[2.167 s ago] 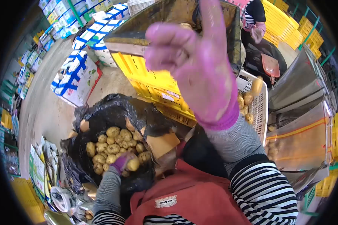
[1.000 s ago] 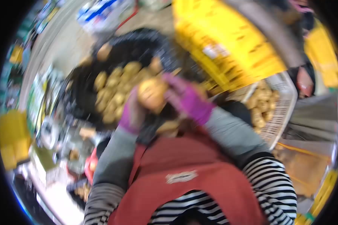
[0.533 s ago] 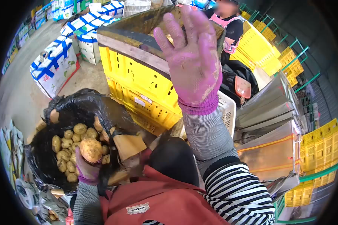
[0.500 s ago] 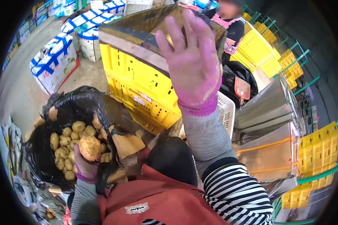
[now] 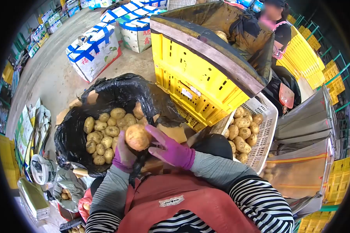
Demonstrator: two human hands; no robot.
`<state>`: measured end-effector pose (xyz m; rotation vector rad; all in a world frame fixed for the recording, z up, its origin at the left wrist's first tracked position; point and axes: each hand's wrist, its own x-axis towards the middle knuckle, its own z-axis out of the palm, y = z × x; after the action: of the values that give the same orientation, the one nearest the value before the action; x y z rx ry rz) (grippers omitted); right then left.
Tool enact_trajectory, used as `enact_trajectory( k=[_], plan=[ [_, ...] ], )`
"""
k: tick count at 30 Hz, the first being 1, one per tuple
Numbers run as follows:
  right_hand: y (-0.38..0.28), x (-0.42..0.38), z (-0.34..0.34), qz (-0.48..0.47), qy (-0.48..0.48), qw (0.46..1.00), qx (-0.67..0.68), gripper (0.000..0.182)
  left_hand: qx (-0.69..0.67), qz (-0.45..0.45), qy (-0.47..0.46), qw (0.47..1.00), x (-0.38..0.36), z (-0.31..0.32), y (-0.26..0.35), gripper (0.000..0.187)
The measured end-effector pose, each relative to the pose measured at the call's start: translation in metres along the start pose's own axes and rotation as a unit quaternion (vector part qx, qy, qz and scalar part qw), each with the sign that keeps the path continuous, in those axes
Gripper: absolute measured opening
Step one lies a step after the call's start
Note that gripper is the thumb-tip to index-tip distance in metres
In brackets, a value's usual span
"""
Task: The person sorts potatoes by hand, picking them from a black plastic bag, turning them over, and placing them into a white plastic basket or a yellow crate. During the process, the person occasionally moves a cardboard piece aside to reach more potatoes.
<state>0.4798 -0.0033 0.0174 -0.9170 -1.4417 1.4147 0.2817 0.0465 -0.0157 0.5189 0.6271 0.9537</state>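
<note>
A large round potato (image 5: 137, 137) is held up in my left hand (image 5: 125, 156), which wears a purple-palmed glove with its fingers wrapped round the potato's left and lower side. My right hand (image 5: 175, 151), gloved the same way, is at the potato's right side with its fingers apart. Its fingertips are close to the skin; whether they touch is hard to tell. Below and behind lies a box lined with a black plastic bag (image 5: 70, 128), and many smaller potatoes (image 5: 105, 136) are heaped inside it.
A white crate (image 5: 265, 145) of potatoes stands at my right. Stacked yellow crates (image 5: 198, 70) with a dark-lined top rise in front. Taped cartons (image 5: 95, 52) sit on the floor beyond. A white bucket (image 5: 42, 169) is at left. Another person (image 5: 278, 27) is at the back right.
My right hand has come down from in front of the yellow crates to beside the large potato. The left hand still holds that potato. The view has shifted, showing the white crate's potatoes.
</note>
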Motion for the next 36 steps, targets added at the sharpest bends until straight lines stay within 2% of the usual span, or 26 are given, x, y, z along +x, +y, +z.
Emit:
enact_trajectory(
  k=[2,3,4,5,6,7,8,9,11,13,15,16,19,22,25,26,29,31,32,33,34,35,36],
  plan=[
    [0.016,-0.004,0.004,-0.06,0.015,0.99,-0.126,0.071,0.129,0.064,-0.021,0.989,0.001,-0.005,-0.007,0.07],
    [0.014,-0.004,-0.002,-0.042,0.031,0.987,-0.155,0.07,0.191,0.096,-0.029,0.976,-0.002,-0.004,-0.009,0.073],
    [0.012,0.0,-0.01,-0.022,0.037,0.984,-0.174,0.069,0.261,0.104,-0.079,0.957,-0.008,0.001,-0.005,0.085],
    [0.029,0.003,-0.023,-0.103,0.032,0.98,-0.168,0.067,0.255,0.104,-0.101,0.956,-0.016,0.013,0.001,0.086],
    [-0.007,0.006,-0.023,-0.038,0.008,0.997,-0.061,0.067,0.283,0.111,-0.106,0.947,-0.017,0.016,0.005,0.093],
    [0.002,0.008,-0.016,-0.014,0.054,0.996,0.065,0.062,0.269,0.12,-0.113,0.949,-0.024,0.022,0.009,0.089],
    [0.0,0.008,-0.017,0.049,0.055,0.992,0.107,0.06,0.282,0.116,-0.104,0.947,-0.027,0.022,0.011,0.086],
    [-0.009,0.006,-0.017,0.107,0.059,0.983,0.14,0.058,0.379,0.126,-0.074,0.914,-0.033,0.029,0.02,0.089],
    [-0.02,0.007,-0.005,0.138,0.064,0.963,0.223,0.054,0.412,0.213,-0.09,0.882,-0.037,0.03,0.022,0.092],
    [-0.013,0.009,-0.001,0.196,0.016,0.937,0.287,0.054,0.41,0.231,-0.077,0.879,-0.04,0.025,0.02,0.095],
    [-0.005,0.007,0.005,0.264,-0.031,0.902,0.341,0.056,0.351,0.213,-0.075,0.909,-0.051,0.03,0.023,0.093],
    [-0.012,0.004,0.012,0.276,-0.007,0.916,0.29,0.057,0.319,0.204,-0.074,0.923,-0.057,0.033,0.024,0.092],
    [-0.018,0.006,0.03,0.249,0.034,0.934,0.254,0.058,0.287,0.186,-0.029,0.939,-0.063,0.023,0.016,0.083],
    [-0.006,0.006,0.04,0.196,0.057,0.953,0.224,0.057,0.378,0.201,0.071,0.901,-0.069,0.028,0.013,0.063],
    [-0.009,0.003,0.038,0.254,0.01,0.927,0.275,0.055,0.261,0.151,0.068,0.951,-0.061,0.01,0.013,0.05],
    [-0.001,0.003,0.035,0.235,-0.011,0.919,0.317,0.056,0.32,0.136,0.087,0.933,-0.064,0.004,0.013,0.048],
    [0.009,0.002,0.028,0.248,-0.016,0.91,0.332,0.058,0.476,0.216,0.066,0.85,-0.059,-0.001,0.016,0.046],
    [0.0,0.002,0.031,0.259,-0.004,0.903,0.343,0.059,0.267,0.161,0.001,0.95,-0.059,0.013,0.008,0.046],
    [0.003,0.003,0.03,0.255,0.0,0.908,0.333,0.06,0.155,0.114,-0.04,0.981,-0.056,0.01,0.0,0.048],
    [0.007,0.004,0.03,0.249,0.008,0.913,0.323,0.06,0.041,0.06,-0.085,0.994,-0.054,0.012,-0.004,0.049],
    [0.011,0.005,0.031,0.281,0.038,0.92,0.272,0.063,0.081,0.049,-0.062,0.994,-0.061,0.02,-0.002,0.057],
    [0.013,0.005,0.032,0.292,0.059,0.925,0.234,0.066,0.027,0.018,-0.124,0.992,-0.05,0.003,-0.008,0.06],
    [0.024,0.004,0.026,0.291,0.027,0.942,0.164,0.067,-0.012,0.02,-0.098,0.995,-0.046,-0.003,-0.015,0.061]
  ],
)
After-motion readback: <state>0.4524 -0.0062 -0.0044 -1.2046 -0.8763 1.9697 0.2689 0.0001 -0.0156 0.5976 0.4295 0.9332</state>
